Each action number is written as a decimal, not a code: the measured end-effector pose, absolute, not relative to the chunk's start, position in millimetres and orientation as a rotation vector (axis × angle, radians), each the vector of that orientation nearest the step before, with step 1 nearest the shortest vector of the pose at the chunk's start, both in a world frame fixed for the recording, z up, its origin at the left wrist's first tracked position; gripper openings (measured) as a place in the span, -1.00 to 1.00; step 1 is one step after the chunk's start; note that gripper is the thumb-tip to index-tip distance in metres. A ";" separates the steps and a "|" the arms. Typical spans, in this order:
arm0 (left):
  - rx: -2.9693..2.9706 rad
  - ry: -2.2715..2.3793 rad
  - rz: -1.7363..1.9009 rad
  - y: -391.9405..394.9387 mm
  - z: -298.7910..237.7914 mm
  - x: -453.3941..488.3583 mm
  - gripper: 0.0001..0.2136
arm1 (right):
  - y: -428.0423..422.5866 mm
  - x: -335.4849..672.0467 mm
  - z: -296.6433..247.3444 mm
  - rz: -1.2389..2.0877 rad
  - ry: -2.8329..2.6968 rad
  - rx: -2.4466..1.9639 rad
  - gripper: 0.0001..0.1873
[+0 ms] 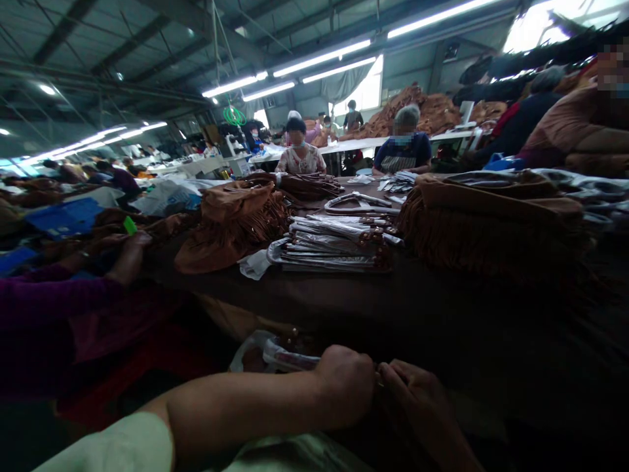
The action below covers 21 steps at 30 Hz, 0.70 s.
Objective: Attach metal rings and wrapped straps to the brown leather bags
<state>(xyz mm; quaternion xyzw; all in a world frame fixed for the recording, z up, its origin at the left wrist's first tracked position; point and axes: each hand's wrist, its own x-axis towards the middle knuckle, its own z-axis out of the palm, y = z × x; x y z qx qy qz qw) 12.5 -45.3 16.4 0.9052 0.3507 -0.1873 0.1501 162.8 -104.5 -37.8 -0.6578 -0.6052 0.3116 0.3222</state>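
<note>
My left hand (346, 383) is closed in a fist below the near table edge, gripping a clear plastic-wrapped strip (282, 357) that sticks out to its left. My right hand (417, 400) is right beside it, fingers pinched together against the left fist; what they pinch is too dark to make out. On the table beyond lie a stack of plastic-wrapped pieces (334, 246) and piles of brown fringed leather goods (230, 223).
A dark table (344, 295) spreads ahead, with another brown fringed pile (491, 219) at the right. A co-worker's purple sleeve (54, 295) and hand reach in at the left. Two seated people (299, 154) face me across the table. Rows of tables fill the hall.
</note>
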 end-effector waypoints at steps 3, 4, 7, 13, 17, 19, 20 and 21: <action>2.318 0.974 -0.208 -48.7 12.9 4.7 -0.73 | -112.9 170.9 -35.2 0.918 -1.473 -1.605 -0.52; 2.119 0.880 -0.119 -47.1 10.1 1.7 -0.68 | -115.6 174.0 -36.1 0.977 -1.417 -1.545 -0.54; 1.520 0.516 -0.005 -39.6 -4.0 -4.3 -0.53 | -122.6 179.9 -43.4 1.184 -1.265 -1.379 -0.55; 1.402 0.430 0.059 -32.0 -32.7 3.5 -0.49 | -121.3 179.8 -58.3 1.123 -1.011 -1.462 -0.56; 1.600 0.757 -0.068 -31.1 -23.0 11.7 -0.59 | -111.1 176.3 -56.0 1.117 -1.254 -1.552 -0.58; 1.928 0.949 -0.264 -31.6 -7.9 14.4 -0.64 | -108.6 171.0 -52.4 1.012 -1.402 -1.680 -0.57; 2.081 1.017 -0.366 -32.5 0.1 15.1 -0.65 | -108.5 168.3 -50.2 0.945 -1.451 -1.738 -0.56; 2.192 1.054 -0.430 -33.8 7.3 15.2 -0.65 | -109.0 166.1 -47.7 0.890 -1.475 -1.773 -0.55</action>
